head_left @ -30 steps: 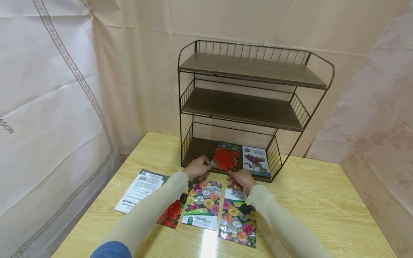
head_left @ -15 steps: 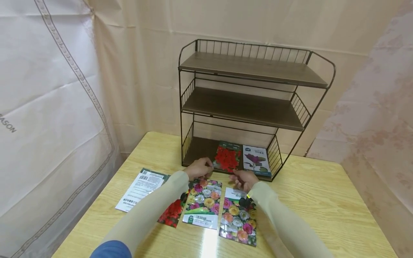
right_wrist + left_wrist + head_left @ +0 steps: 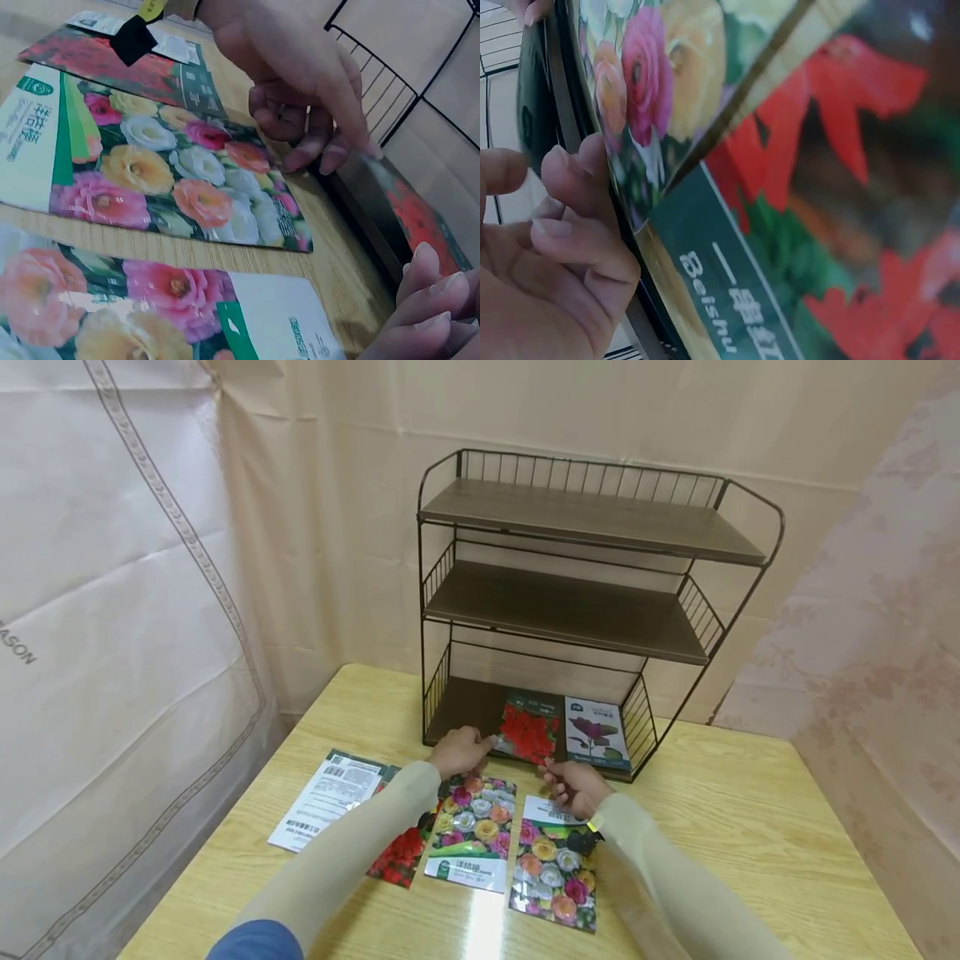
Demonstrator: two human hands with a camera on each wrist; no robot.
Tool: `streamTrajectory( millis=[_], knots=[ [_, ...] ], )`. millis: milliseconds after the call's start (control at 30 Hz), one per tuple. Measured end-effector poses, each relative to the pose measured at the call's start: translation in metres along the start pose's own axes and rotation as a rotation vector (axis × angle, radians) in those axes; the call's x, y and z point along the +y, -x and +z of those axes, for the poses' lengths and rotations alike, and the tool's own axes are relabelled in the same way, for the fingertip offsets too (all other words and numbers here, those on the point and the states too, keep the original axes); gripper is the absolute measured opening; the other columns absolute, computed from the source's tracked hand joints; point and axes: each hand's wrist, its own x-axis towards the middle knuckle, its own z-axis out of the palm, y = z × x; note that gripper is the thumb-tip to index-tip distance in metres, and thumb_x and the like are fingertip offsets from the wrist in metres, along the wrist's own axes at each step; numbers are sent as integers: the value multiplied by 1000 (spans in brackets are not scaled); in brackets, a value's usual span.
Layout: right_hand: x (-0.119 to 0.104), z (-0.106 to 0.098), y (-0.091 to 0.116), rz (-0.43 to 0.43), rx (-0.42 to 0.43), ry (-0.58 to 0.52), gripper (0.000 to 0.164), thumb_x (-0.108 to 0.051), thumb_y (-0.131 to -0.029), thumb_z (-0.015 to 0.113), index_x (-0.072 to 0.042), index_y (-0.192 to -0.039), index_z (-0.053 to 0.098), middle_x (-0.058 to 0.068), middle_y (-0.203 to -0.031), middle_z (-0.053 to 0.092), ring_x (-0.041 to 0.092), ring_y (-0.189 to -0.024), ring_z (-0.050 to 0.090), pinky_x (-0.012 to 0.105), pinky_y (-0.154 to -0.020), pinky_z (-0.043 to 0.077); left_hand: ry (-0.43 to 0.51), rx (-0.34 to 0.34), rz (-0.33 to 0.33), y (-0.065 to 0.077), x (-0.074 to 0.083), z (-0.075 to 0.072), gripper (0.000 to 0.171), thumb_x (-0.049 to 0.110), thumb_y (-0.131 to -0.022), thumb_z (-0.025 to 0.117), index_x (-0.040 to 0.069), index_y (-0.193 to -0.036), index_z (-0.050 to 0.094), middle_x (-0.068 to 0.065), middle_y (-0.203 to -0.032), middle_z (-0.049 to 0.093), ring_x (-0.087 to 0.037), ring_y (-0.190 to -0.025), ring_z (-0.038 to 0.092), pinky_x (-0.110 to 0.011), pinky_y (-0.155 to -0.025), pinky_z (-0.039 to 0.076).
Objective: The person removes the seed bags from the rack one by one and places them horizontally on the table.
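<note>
A seed packet with red flowers (image 3: 529, 732) lies on the rack's bottom shelf (image 3: 467, 708), its front edge at the shelf's lip. My left hand (image 3: 459, 752) pinches its near left corner between thumb and forefinger; the other fingers curl below. At the near right corner, my right hand (image 3: 576, 787) pinches the packet with its fingertips. The right wrist view shows the red packet (image 3: 424, 225) slanting between both hands. Right beside it on the shelf is a white seed packet with a purple flower (image 3: 594, 735).
Two packets with multicoloured flowers (image 3: 474, 835) (image 3: 553, 868) lie on the wooden table (image 3: 750, 827) before the rack. Further left are another red-flower packet (image 3: 399, 858), partly under the left forearm, and a face-down white packet (image 3: 322, 802). The middle shelf (image 3: 562, 606) hangs above the hands.
The red-flower packet has shifted slightly right on the bottom shelf, closer to the purple-flower packet. My right hand has moved a little right with it; the left hand has barely moved.
</note>
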Motion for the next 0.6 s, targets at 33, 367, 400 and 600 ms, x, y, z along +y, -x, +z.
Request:
streamTrajectory(
  millis=[33,367,400,600],
  knots=[
    [0,0,1,-8,6,5,19,-17,-113,41,-2,-112,54,-6,-66,56,0,-47,34,13,-43,28,19,-6,15,0,1,1,45,37,-111,48,-1,-97,67,-17,-80,69,-25,-58,59,-38,-64,52],
    [1,3,4,-132,147,305,29,-18,-109,50,7,-116,64,-2,-67,60,4,-49,38,18,-45,31,79,-36,130,-4,-3,7,30,23,-111,49,-3,-104,63,-15,-83,70,-23,-61,60,-33,-56,48],
    [2,3,4,-139,149,327,30,-19,-109,50,7,-116,64,-1,-68,60,4,-49,38,18,-46,31,74,-34,130,-3,-3,7,30,23,-111,49,-3,-103,63,-15,-82,70,-23,-60,59,-33,-56,48],
    [1,4,8,-188,159,446,32,-25,-110,48,3,-112,64,-1,-70,60,6,-50,37,21,-47,30,106,-46,136,-1,-7,9,29,23,-112,47,-2,-104,59,-14,-85,70,-21,-58,55,-31,-53,44]
  ],
)
